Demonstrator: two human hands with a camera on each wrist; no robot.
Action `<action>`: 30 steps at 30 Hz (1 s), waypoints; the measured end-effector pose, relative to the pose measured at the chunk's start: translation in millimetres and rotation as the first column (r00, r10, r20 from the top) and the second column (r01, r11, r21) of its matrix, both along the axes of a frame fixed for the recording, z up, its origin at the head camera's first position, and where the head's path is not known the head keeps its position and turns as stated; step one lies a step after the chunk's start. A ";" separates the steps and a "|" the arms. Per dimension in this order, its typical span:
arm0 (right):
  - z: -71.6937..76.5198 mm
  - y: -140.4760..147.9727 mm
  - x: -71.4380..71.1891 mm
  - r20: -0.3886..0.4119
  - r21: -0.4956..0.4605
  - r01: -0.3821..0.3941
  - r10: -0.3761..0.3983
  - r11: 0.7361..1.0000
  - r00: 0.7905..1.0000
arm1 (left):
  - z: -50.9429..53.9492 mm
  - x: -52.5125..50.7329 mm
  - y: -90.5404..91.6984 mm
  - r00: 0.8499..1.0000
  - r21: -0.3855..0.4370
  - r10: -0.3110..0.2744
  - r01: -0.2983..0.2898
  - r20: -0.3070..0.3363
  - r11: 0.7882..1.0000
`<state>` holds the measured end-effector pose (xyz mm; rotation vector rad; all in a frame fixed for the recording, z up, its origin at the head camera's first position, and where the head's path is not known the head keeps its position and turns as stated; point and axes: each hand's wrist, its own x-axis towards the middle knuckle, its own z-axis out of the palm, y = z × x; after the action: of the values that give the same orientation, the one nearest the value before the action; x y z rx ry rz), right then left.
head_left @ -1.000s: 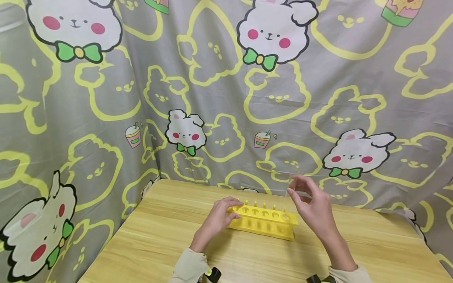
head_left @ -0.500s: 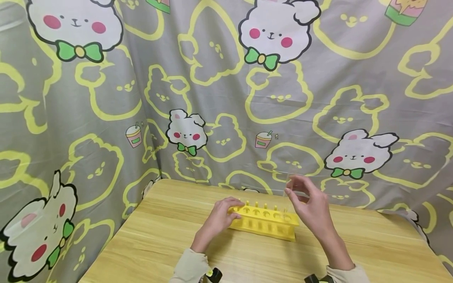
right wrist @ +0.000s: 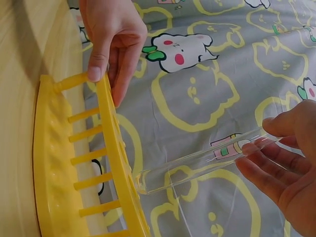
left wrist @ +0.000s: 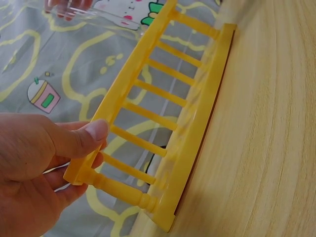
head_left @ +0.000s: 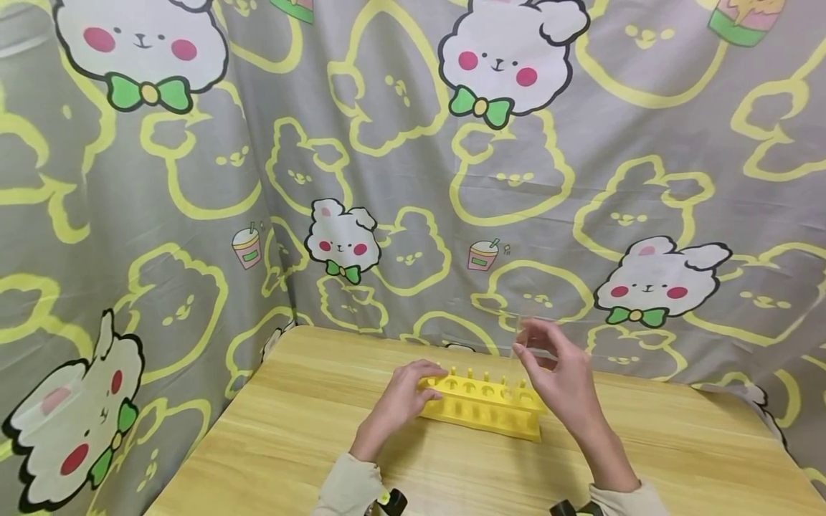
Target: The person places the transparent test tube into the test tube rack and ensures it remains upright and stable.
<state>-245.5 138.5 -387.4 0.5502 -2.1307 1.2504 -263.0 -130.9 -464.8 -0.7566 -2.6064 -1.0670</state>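
A yellow test tube rack [head_left: 477, 423] stands on the table, with a row of round holes in its top plate and pegs along the back. My left hand [head_left: 401, 394] grips the rack's left end; in the left wrist view the thumb [left wrist: 94, 132] lies on the top plate, other fingers beneath. My right hand [head_left: 568, 376] pinches a clear test tube [right wrist: 197, 163] near its upper end, between thumb and fingers. The tube's rounded lower end is at the top plate, near the second hole from the right; whether it is inside the hole, I cannot tell.
The wooden table [head_left: 258, 437] extends around the rack on all sides. Behind it and to the left hangs a grey curtain [head_left: 400, 179] with yellow outlines and rabbit faces, close to the table's back edge.
My right hand has moved slightly left with the test tube, whose lower end shifts from the rack's right-end hole to near the second one. The left hand keeps its grip on the rack.
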 end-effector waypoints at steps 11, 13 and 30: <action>-0.7 -3.6 0.4 -0.009 -0.008 -0.002 0.002 1.000 1.000 | 0.1 -1.9 2.0 1.000 0.001 -0.002 0.002 -0.001 1.000; -1.0 -4.3 -0.3 -0.009 -0.012 -0.005 0.005 1.000 1.000 | 0.0 -2.3 2.1 1.000 0.003 -0.002 0.002 -0.002 1.000; -3.2 -11.0 -2.5 0.022 -0.003 0.001 -0.001 1.000 1.000 | -0.4 -2.1 2.0 1.000 -0.001 0.013 -0.013 0.008 1.000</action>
<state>-248.0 127.5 -390.6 0.5362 -2.1466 1.2649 -265.1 -129.0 -465.3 -0.7365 -2.6152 -1.0673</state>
